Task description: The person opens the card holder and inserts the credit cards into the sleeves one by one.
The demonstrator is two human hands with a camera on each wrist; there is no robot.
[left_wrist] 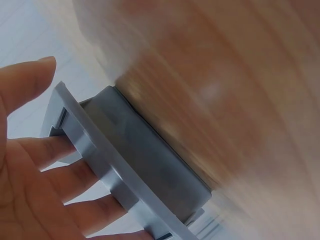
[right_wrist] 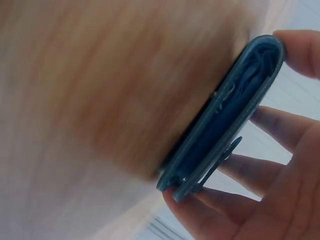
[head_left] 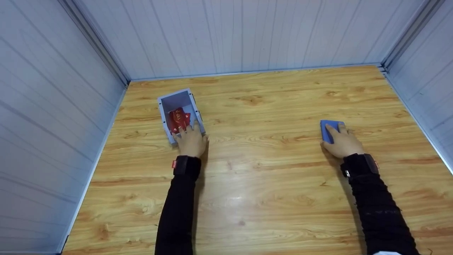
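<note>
Head view: hands touch a grey box and blue wallet.

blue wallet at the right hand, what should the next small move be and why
Perhaps have the right hand lift the blue wallet slightly: its thumb touches one end and a finger the other, so the hold looks ready, and the wallet sits low by the wooden table. The left hand is busy at the grey box, fingers over its near rim.
</note>
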